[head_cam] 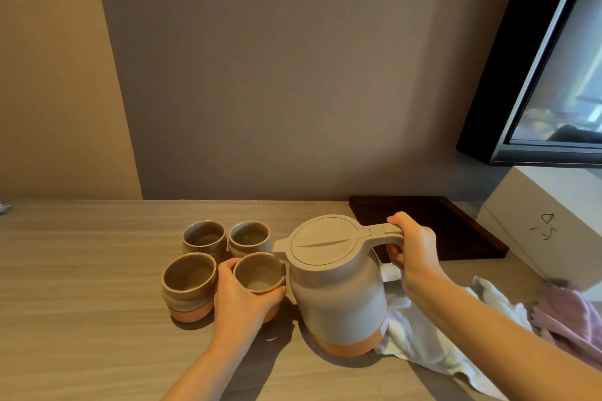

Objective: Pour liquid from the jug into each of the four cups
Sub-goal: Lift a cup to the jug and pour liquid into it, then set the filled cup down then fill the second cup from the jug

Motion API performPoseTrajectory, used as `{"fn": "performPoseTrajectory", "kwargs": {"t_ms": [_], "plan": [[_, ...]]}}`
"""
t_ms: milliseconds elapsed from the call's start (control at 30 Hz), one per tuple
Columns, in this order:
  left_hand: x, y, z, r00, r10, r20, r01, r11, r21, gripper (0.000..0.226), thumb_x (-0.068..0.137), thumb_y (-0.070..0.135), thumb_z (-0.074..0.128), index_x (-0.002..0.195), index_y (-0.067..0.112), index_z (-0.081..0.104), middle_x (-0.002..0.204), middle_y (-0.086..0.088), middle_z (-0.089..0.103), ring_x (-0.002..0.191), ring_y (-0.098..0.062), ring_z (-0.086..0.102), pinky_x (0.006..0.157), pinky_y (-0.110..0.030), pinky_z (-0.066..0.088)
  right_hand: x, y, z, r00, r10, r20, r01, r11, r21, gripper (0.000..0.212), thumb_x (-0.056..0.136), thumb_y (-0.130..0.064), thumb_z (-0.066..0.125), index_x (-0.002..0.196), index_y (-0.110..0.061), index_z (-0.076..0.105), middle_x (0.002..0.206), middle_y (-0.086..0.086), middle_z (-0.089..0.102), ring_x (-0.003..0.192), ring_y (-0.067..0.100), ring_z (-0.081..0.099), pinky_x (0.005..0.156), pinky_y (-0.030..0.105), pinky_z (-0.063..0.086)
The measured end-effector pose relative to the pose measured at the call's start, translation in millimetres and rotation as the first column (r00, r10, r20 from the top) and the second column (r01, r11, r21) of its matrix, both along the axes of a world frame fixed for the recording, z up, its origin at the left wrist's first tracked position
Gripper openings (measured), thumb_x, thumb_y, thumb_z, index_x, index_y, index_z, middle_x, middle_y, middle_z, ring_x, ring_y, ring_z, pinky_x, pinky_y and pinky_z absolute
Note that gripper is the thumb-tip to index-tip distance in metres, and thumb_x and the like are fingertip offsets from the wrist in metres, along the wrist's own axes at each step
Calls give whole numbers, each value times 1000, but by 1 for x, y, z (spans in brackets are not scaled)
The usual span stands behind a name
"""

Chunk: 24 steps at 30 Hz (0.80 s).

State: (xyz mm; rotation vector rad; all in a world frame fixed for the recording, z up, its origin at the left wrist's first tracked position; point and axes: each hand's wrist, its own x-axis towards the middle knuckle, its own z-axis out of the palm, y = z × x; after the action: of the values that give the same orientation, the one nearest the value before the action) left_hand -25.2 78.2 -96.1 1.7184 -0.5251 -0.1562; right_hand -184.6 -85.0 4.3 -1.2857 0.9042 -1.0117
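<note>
A grey jug (335, 283) with an orange base and a closed lid stands upright on the wooden table (81, 319). My right hand (413, 251) is wrapped around its handle. To its left, several grey cups with orange bases sit in a tight square. My left hand (242, 296) grips the front right cup (259, 275), just below the jug's spout. The front left cup (189, 280), back left cup (204, 236) and back right cup (249, 236) stand untouched. I cannot tell whether any cup holds liquid.
A white cloth (433, 338) lies under and right of the jug, with a pink cloth (570, 319) beside it. A dark wooden tray (456, 225) lies at the back right, next to a white box (547, 221). A screen (553, 58) hangs above.
</note>
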Motion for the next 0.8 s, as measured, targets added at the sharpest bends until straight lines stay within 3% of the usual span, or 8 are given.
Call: {"fn": "performPoseTrajectory", "kwargs": {"t_ms": [367,800], "plan": [[-4,-12,-20,975,224,1,-223,973,-59,86,58,19,92,127,19,41,116,2,55,112,-21,53,92,-35,46,-1,-7,-9,999,15,-30,-17,998,-56,28,86,-21,56,68,0,57,74,18,56,70,25,49,60,29,38],[-3,-32,-29,931,364,-23,-365,926,-95,91,57,23,92,131,19,40,125,-5,57,117,-27,54,97,-46,49,-3,-10,-13,999,28,-29,-31,997,-73,32,90,-20,53,63,-4,55,71,17,55,68,23,49,61,30,38]]}}
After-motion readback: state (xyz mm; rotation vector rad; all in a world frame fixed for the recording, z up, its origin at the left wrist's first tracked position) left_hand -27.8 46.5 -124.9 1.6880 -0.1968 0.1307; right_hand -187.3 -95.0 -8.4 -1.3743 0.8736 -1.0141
